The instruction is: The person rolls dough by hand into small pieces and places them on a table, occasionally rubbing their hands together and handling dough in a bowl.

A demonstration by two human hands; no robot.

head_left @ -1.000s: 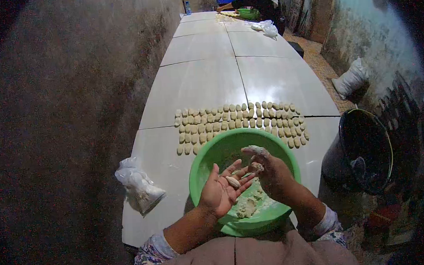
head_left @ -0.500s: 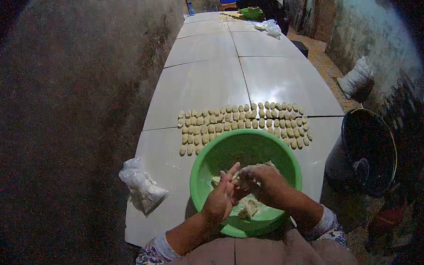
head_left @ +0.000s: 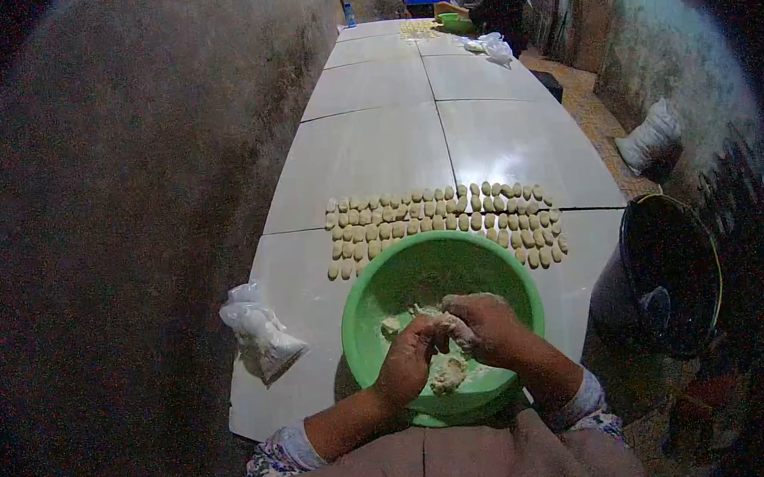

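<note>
A green basin (head_left: 357,335) stands at the table's near end, with pale dough (head_left: 448,373) and floury bits in it. Over the basin, my left hand (head_left: 410,358) and my right hand (head_left: 489,330) meet with curled fingers, pinching a small piece of dough (head_left: 443,323) between them. Flour coats the fingers, most thickly on the right. A smaller dough lump (head_left: 390,326) lies by the basin's left wall. Beyond the rim, rows of small oval dough pieces (head_left: 437,210) cover a strip of the tabletop.
The long white tiled table (head_left: 364,144) runs away from me. A plastic bag of white powder (head_left: 262,335) sits at its left edge. Right of the table stands a black bucket (head_left: 609,283); farther back are a white sack (head_left: 651,138) and a person in dark clothing (head_left: 501,12) beside a green bowl (head_left: 453,23).
My left hand's fingers, stretched out before, have curled in around the dough against my right hand. At the far end, the person is more upright and an arm reaches over the table.
</note>
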